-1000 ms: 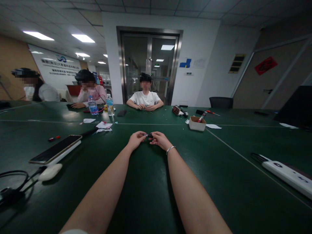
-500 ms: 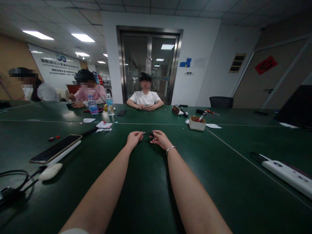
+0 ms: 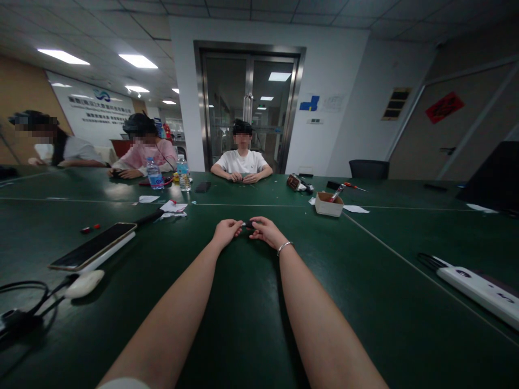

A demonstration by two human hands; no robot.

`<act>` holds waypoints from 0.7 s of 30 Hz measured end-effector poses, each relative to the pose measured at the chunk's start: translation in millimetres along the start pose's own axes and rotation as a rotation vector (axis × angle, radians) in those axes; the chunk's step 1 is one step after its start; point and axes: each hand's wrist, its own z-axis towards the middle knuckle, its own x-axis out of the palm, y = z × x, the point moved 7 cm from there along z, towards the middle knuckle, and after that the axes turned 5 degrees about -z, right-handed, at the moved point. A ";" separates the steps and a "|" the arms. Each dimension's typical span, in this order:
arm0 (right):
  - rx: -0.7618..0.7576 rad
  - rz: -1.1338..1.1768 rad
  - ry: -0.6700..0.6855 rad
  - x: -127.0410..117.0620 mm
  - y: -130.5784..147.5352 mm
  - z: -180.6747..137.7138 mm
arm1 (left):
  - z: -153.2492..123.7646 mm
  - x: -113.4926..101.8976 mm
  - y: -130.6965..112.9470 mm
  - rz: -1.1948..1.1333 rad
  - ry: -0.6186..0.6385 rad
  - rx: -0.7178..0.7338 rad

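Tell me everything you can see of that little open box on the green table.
The box is small, squat and open-topped, pale tan like cardboard, and stands upright on the green table. A slim tool with red on it leans out over its far right rim. A white sheet lies just right of it; whether they touch is unclear. The box sits beyond and to the right of the right hand, well apart from it.

My bare forearms stretch straight ahead. My left hand [image 3: 227, 231] and right hand [image 3: 265, 231] meet at the fingertips, fingers curled into a pinch, knuckles up.
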 end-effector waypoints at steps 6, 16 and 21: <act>-0.018 -0.006 0.011 1.9 2.3 -2.4 | 0.9 0.0 1.4 0.023 -0.001 -0.003; -0.036 -0.019 0.030 2.1 2.7 -3.7 | -2.3 1.3 0.0 0.049 0.017 -0.016; -0.030 -0.022 0.049 2.6 1.2 -1.9 | 0.3 0.2 2.6 0.132 0.002 -0.016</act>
